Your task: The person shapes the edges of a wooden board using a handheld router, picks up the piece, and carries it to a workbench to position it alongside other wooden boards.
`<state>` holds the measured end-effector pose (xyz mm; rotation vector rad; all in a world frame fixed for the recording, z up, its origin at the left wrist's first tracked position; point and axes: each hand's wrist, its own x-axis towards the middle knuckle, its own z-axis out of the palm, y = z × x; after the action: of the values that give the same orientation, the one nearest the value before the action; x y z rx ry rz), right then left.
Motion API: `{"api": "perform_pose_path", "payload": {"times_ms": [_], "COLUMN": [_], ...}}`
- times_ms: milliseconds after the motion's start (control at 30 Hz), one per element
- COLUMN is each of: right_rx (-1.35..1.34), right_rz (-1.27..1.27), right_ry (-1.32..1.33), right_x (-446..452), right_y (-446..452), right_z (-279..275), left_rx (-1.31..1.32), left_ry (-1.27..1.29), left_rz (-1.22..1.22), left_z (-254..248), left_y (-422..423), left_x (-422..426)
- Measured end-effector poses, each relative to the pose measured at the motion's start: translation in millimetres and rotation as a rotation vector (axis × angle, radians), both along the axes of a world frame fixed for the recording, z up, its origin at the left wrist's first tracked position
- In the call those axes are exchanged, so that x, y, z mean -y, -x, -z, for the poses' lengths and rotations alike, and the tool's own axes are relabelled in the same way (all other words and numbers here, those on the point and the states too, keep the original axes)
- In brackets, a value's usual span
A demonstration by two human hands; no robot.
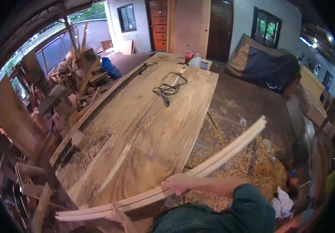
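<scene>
A long, pale strip of wood moulding [222, 153] with a groove along its length lies across my front, from lower left up to the right. It looks curved through the wide lens. My right hand [178, 184] is wrapped over its middle, above the near edge of the workbench. Farther left, my left hand [117, 216] grips the strip from the near side, thumb up against it; its other fingers are hidden. Beyond both hands is a big wooden tabletop [163, 128], strewn with shavings. A dark coiled cord [169, 90] rests on it.
Scrap wood [74, 85] is piled along the left. Shavings [237, 167] cover the floor at right. A bottle with red liquid [189, 56] and a can [204, 64] stand at the tabletop's far end. A covered vehicle [264, 66] is parked behind, right.
</scene>
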<state>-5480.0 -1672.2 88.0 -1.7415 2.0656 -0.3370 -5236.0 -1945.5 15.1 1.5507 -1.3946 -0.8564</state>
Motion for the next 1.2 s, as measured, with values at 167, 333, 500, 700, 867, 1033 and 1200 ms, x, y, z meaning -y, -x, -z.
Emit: {"api": "perform_pose_path", "payload": {"times_ms": [167,333,500,700,867,1033,1200], "right_rx": [0.012,0.11,-0.027,-0.22,-0.222,-0.06,0.086], "right_rz": [-0.193,-0.222,-0.135,-0.168,-0.165,-0.2,-0.242], "right_ry": [0.037,0.036,-0.21,0.027,0.281,0.643,0.496], "right_x": [69.2,109.8,138.1,122.1,76.2,50.8,18.7], "right_y": [120.0,219.9,323.0,414.5,421.3,424.2,412.2], "right_z": [62.1,27.3,4.8,42.4,50.0,91.6,108.6], "left_rx": [0.57,0.883,0.868,1.018,1.102,1.127,1.193], "left_ry": [0.45,0.356,0.426,0.338,0.175,0.289,0.139], "left_rz": [0.169,0.828,0.808,0.685,0.555,0.581,0.631], "left_z": [7.0,-55.7,3.0,-0.7,-13.1,-0.5,15.4], "left_y": [15.9,62.7,125.8,223.9,248.1,233.0,211.5], "left_x": [47.3,41.5,56.8,4.6,-21.8,-39.7,-79.7]}}
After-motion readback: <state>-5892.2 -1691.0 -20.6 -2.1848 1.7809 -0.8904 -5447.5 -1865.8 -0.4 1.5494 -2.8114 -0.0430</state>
